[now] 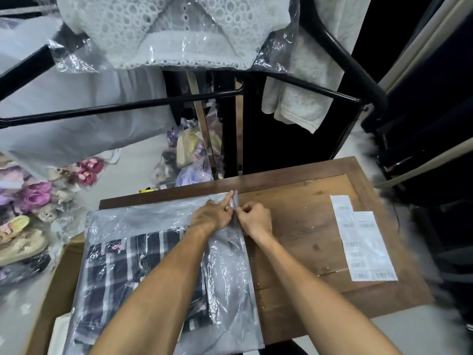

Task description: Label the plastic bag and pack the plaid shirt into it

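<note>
Now the left hand (213,215) pins the plastic bag (230,275) flat, forefinger pressing along its far right edge, while the right hand (254,219) pinches that strip shut; plaid shirt (122,272) already inside, label sheets (363,239) lying spare right

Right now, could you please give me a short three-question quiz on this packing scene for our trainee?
1. True or false: the plaid shirt already lies inside the plastic bag.
2. Where do the barcode label sheets lie? A) on the shirt B) on the wooden table, to the right of the bag C) on the floor
3. Fill in: the left hand and right hand meet at the bag's far ____ corner.

Key: 1 true; 2 B; 3 right.
</note>
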`<state>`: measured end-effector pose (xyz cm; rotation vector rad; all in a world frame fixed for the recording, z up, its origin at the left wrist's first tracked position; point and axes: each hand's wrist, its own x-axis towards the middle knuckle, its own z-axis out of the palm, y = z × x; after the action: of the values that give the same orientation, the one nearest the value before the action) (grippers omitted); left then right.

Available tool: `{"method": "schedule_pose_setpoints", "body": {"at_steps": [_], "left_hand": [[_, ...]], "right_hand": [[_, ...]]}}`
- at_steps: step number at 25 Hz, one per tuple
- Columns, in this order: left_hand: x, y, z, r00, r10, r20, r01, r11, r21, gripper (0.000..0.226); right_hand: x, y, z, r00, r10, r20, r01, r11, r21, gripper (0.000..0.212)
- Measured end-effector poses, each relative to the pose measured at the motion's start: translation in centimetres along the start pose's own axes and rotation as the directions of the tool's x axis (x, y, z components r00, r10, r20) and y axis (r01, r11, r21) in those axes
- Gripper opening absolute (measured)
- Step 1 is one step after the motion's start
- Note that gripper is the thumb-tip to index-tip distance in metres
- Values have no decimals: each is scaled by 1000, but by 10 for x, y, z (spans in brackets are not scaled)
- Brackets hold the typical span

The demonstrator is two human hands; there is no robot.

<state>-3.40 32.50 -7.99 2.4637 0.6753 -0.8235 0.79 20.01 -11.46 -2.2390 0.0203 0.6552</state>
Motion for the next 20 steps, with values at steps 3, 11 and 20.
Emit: {"method": "schedule_pose_setpoints", "body": {"at_steps": [3,11,20], "left_hand": [[-1,1,3,1000,-5,-14,5,1000,-2,54],[10,-1,14,999,-21,-41,20,1000,-20,55],[-40,-10,23,988,143,-53,-134,980,144,53]], "right_hand": [[-13,14,0,1000,8,19,-8,1000,23,22],[-28,34,-6,992,-7,129,-4,996,85,17],[-18,30,-17,962,106,252,-172,951,258,17]]}}
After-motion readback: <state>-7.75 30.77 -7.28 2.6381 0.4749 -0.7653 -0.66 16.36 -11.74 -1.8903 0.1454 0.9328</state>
